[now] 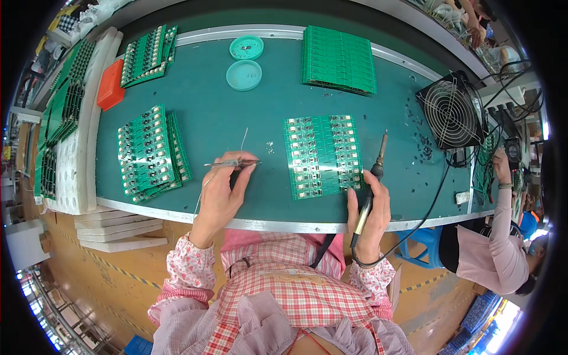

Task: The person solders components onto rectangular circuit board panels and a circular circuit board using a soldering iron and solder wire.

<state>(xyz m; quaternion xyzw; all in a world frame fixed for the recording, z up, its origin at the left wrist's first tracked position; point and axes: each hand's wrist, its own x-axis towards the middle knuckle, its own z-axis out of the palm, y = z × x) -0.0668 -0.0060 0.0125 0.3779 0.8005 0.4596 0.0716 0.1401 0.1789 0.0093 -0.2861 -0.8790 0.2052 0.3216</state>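
My left hand [222, 192] pinches a pair of thin metal tweezers [228, 163] and a strand of solder wire [243, 139] that sticks up from the fingers, over the green bench mat. My right hand [371, 213] grips a soldering iron [374, 174] by its black and yellow handle, tip pointing away, just right of a green circuit board panel [322, 155]. The panel lies flat between my two hands. The iron's black cord [427, 213] runs off to the right.
A stack of green boards [151, 154] lies left of my left hand; more stacks sit at the back left [148, 54] and back centre [338, 59]. Two round teal lids [244, 74], an orange box [110, 84], a black fan [451, 110], white foam trays [77, 171]. A person in pink [500, 248] sits at right.
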